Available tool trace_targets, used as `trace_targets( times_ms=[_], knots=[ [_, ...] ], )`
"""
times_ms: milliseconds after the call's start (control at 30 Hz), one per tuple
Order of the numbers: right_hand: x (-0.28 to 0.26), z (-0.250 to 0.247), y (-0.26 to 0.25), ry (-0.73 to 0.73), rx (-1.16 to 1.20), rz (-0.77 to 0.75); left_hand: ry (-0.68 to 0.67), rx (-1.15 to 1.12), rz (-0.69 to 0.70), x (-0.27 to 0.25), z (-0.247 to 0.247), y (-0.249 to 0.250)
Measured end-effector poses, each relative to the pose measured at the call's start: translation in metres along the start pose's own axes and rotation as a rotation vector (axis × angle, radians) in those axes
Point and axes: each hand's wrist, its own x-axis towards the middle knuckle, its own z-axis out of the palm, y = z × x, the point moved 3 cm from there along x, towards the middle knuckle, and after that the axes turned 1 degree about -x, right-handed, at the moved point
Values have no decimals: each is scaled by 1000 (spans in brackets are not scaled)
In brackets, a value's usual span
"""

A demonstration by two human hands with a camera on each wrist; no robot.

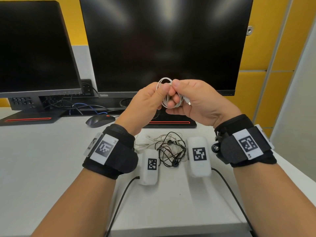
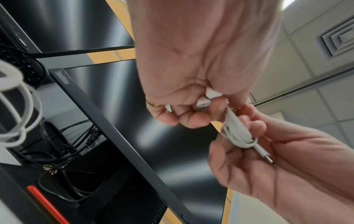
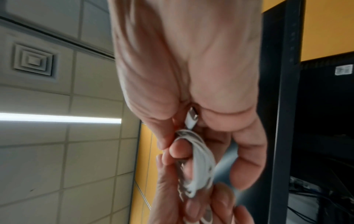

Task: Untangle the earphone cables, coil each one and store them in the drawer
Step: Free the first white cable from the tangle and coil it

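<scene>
A white earphone cable (image 1: 165, 93) (image 2: 237, 133) (image 3: 201, 166) is wound into a small coil and held up in front of the big monitor. My left hand (image 1: 152, 98) (image 2: 191, 109) grips one side of the coil, with the white earbuds (image 2: 207, 97) tucked in its curled fingers. My right hand (image 1: 186, 96) (image 3: 193, 136) pinches the coil's other side, and the white plug (image 1: 187, 101) (image 2: 264, 156) (image 3: 191, 119) sticks out over its palm. On the desk below lies a tangle of a black earphone cable (image 1: 171, 151) and another white cable (image 1: 145, 142).
Two white tagged boxes (image 1: 149, 165) (image 1: 199, 156) flank the tangle on the white desk (image 1: 51, 159). A black mouse (image 1: 100, 120) sits behind, in front of two dark monitors (image 1: 162, 40) (image 1: 34, 48). Black leads run off the desk's front edge.
</scene>
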Motion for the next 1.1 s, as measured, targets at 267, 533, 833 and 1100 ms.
trace_targets(
  times_ms=[267,533,833,1100],
  knots=[
    [3,-6,5,164,-257,5,84,122,-93,1,-2,-7],
    [5,-13,6,302,-513,-53,107,129,-121,0,-5,-8],
    [6,-21,5,369,-489,-77,5,268,-170,-1,-5,-7],
    [6,-15,5,271,-413,-57,204,274,-115,1,-16,-8]
  ],
)
